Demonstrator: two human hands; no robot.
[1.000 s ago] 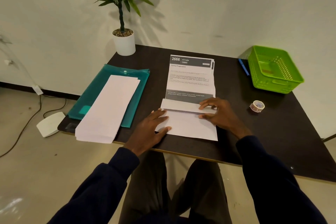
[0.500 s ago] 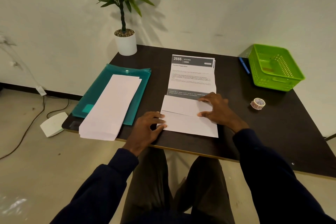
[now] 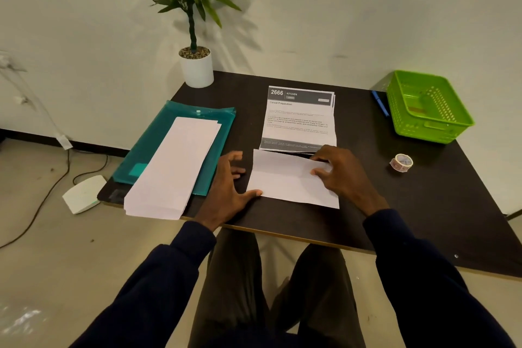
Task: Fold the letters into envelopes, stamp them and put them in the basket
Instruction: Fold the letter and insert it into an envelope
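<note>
On dark table (image 3: 395,220), letter (image 3: 285,181), bottom folded up. Left of letter, envelope stack (image 3: 175,167); far right, green basket (image 3: 429,110). My left hand (image 3: 228,192) spread, thumb on letter corner; my right hand (image 3: 344,175) pinches its right edge. Right of letter, stamp roll (image 3: 401,162).

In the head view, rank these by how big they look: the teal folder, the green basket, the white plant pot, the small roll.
1. teal folder, though papers cover part of it.
2. green basket.
3. white plant pot; it stands farther back, so its true size is unsure.
4. small roll.
</note>
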